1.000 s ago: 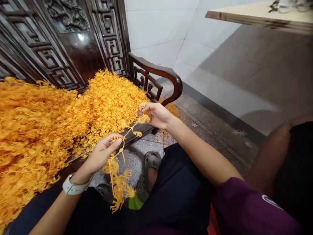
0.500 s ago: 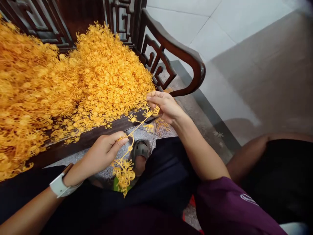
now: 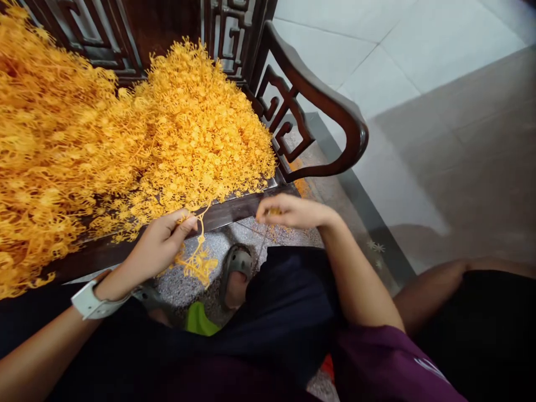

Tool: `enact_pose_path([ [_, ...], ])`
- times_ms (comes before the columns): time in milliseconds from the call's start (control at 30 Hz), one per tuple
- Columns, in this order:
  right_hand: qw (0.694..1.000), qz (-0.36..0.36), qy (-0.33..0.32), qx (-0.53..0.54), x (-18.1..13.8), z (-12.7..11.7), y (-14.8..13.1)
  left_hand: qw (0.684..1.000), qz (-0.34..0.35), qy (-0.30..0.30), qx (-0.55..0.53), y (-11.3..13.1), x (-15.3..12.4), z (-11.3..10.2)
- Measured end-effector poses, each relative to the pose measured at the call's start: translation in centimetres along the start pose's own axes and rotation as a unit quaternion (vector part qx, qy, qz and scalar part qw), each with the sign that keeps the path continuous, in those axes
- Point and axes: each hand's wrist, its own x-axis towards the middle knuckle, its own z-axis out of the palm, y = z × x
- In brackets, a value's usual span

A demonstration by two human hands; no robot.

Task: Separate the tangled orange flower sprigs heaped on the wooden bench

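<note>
So our left hand (image 3: 157, 245) had thumb and fingers pinched on the stem of an orange sprig (image 3: 196, 263), one of those plastic flower stems. The frilly end dangled just below the fingers, over the speckled floor (image 3: 180, 290) and beside a grey sandal (image 3: 237, 261). The top of the stem ran up toward the front edge of the dark wooden bench (image 3: 234, 206).

Our right hand (image 3: 293, 212) was off to the right at about the same height, apart from the sprig. Its fingers were curled shut around a small orange bit (image 3: 274, 211), and only a sliver peeked out, so we couldn't tell its shape.

The big heap (image 3: 125, 134) of the same orange sprigs sat on the bench seat just behind the left hand, its nearest strands right by the fingertips. The carved armrest (image 3: 326, 106) curved above the right hand.

As for writing, the white watch (image 3: 89, 301) on the left wrist showed no brand we could read. The purple sleeve (image 3: 389, 363) had a white mark (image 3: 427, 365) low in the frame, too small to make out.
</note>
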Motion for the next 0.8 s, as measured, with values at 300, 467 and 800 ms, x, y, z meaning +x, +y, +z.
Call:
enact_pose_path([
  [300,0.942,-0.069,-0.048,0.326,3.5,2.9,-5.6,0.999,-0.027,0.040,-0.014,-1.9,1.2,0.3],
  [467,0.759,0.040,0.310,0.571,5.4,-0.7,-4.7,0.999,-0.026,-0.018,-0.020,-2.0,0.6,2.4],
  [800,0.860,0.070,0.290,0.415,8.8,5.6,-4.8,0.983,-0.013,0.093,-0.156,-0.3,0.7,1.9],
])
